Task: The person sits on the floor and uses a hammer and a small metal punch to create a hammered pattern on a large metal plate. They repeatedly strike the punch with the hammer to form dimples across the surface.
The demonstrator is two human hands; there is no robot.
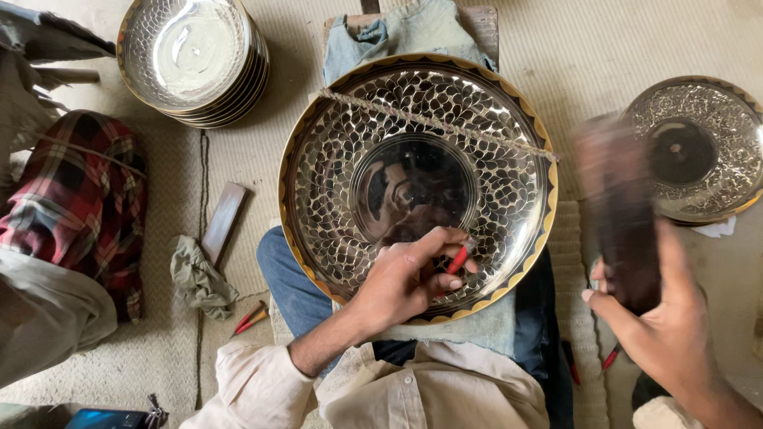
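Head view looked straight down on a large engraved metal plate [334, 159], round, gold-rimmed, its well covered in a leaf-like pattern, resting on a pale cloth [413, 28] over the person's lap. A length of twine [437, 125] lay stretched across its upper part, rim to rim.

Left hand [405, 278] was closed around a red-handled chisel [458, 258], fingers curled tight, the tip set on the patterned band just below the plain centre disc. Right hand [668, 326] was wrapped around a dark wooden mallet [616, 206], raised off to the right of the plate and blurred with motion.

Judgement: the engraving step was in hand, tool seated and mallet mid-swing. Next move would call for a square blow on the chisel's head without the tip skating, then a small shift along the pattern.

Round about: a stack of similar plates [195, 59] at upper left, another decorated plate [695, 147] at right, a crumpled rag [199, 274] and a flat wooden block [223, 222] on the woven mat [143, 349], spare red-handled tools [251, 319] beside the knee. Another person's plaid-clad leg [75, 206] sat at left.
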